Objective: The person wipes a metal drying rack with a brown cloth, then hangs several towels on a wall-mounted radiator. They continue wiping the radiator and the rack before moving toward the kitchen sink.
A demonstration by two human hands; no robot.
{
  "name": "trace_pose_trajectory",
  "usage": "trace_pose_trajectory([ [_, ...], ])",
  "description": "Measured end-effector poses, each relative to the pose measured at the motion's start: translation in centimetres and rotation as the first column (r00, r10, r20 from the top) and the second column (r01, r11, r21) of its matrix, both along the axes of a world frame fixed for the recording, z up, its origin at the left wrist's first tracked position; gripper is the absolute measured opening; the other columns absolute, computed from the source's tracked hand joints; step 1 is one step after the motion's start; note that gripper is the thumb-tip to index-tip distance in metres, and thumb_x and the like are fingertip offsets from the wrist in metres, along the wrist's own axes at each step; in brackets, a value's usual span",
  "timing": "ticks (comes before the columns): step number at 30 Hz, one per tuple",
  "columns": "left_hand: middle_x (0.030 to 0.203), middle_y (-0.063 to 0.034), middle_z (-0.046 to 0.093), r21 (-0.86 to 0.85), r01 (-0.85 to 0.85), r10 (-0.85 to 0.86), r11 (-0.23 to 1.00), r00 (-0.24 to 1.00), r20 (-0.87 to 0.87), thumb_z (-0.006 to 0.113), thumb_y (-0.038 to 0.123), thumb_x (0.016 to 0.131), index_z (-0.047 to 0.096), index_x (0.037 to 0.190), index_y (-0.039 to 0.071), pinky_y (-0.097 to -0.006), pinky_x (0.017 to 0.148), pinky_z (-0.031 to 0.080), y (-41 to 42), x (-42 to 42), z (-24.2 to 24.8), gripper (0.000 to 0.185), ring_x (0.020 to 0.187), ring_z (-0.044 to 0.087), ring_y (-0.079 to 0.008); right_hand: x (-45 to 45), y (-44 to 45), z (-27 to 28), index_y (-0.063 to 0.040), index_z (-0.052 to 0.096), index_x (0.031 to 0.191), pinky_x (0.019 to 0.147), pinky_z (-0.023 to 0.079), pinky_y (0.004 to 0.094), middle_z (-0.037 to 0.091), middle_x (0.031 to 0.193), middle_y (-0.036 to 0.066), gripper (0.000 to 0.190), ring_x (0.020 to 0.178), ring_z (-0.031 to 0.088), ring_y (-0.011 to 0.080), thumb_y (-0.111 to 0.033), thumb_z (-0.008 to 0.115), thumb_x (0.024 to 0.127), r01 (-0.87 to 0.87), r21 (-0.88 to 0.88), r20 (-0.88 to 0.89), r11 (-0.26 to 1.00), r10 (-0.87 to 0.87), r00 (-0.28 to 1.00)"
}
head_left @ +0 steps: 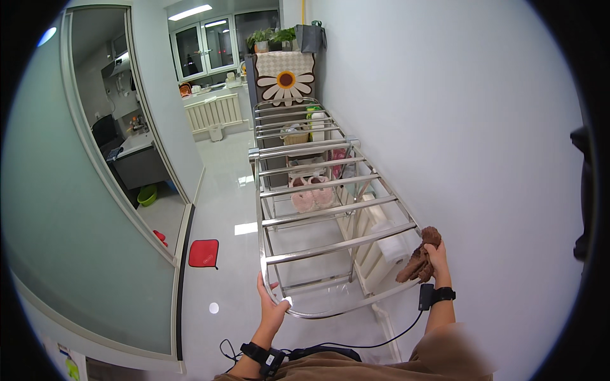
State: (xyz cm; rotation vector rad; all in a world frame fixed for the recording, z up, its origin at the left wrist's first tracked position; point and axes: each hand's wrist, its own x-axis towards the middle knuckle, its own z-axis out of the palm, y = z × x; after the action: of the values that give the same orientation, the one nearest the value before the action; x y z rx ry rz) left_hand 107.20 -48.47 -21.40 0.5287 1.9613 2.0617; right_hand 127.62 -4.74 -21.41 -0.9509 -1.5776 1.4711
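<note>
A folding metal drying rack (pixel 329 215) stretches away from me along the right wall. My left hand (pixel 273 305) grips the rounded near-left corner of its tubular frame. In my right hand (pixel 437 259) is a brown cloth (pixel 419 259), bunched against the near-right corner of the frame; whether the fingers also hold the bar is hidden by the cloth. Both wrists wear black straps with small devices, and a black cable runs from the right one. A pair of pink fluffy slippers (pixel 312 194) shows through the bars.
A white radiator (pixel 369 266) and a plastic-wrapped roll (pixel 393 245) are below the rack's right side. A red square mat (pixel 203 253) lies on the glossy floor. A sliding glass door (pixel 95 200) stands left. Beyond the rack is a fridge (pixel 250 81) with a flower-patterned cover.
</note>
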Motion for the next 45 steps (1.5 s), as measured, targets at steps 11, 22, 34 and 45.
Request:
trace_pose_trajectory([
  [11,0.126,-0.0178,0.036,0.01,0.001,-0.001,1.0,1.0,0.001,0.054,-0.006,0.063,0.005,0.15,0.013,-0.0307,0.065,0.052,-0.1,0.1,0.0,0.102,0.115,0.042,-0.0256,0.2,0.6,-0.6,-0.001,0.043,0.126,0.088,0.049,0.0361,0.055,0.113,0.011,0.05,0.1,0.056,0.0224,-0.008,0.062,0.08,-0.024,-0.051,-0.059,0.998,0.021,0.998],
  [22,0.132,-0.0138,0.033,-0.04,-0.012,0.011,0.999,1.0,-0.017,0.056,-0.003,0.061,0.006,0.15,0.012,-0.0376,0.091,0.044,-0.1,0.1,-0.2,0.103,0.12,0.041,-0.0252,0.3,0.3,-0.2,-0.002,0.044,0.126,0.087,0.049,0.0359,0.056,0.113,0.01,0.049,0.099,0.057,0.022,-0.009,0.063,0.081,-0.048,-0.069,-0.063,0.996,0.043,0.997],
  [34,0.137,-0.0129,0.032,-0.031,-0.009,0.009,0.999,1.0,0.011,0.059,0.001,0.059,0.007,0.149,0.011,-0.0395,0.096,0.036,-0.1,0.0,-0.1,0.105,0.12,0.042,-0.0258,0.2,-0.2,0.5,-0.003,0.043,0.132,0.091,0.048,0.0364,0.056,0.119,0.01,0.052,0.104,0.057,0.0226,-0.006,0.059,0.083,-0.045,-0.098,-0.058,0.994,0.04,0.998],
  [45,0.135,-0.0109,0.034,-0.031,-0.005,0.006,0.999,1.0,0.015,0.057,0.0,0.06,0.007,0.149,0.01,-0.037,0.094,0.037,-0.1,-0.1,-0.7,0.103,0.116,0.044,-0.0222,0.3,0.0,0.1,-0.002,0.044,0.128,0.09,0.049,0.0368,0.056,0.116,0.011,0.051,0.101,0.057,0.0227,-0.007,0.062,0.081,-0.049,-0.093,-0.085,0.994,0.041,0.996],
])
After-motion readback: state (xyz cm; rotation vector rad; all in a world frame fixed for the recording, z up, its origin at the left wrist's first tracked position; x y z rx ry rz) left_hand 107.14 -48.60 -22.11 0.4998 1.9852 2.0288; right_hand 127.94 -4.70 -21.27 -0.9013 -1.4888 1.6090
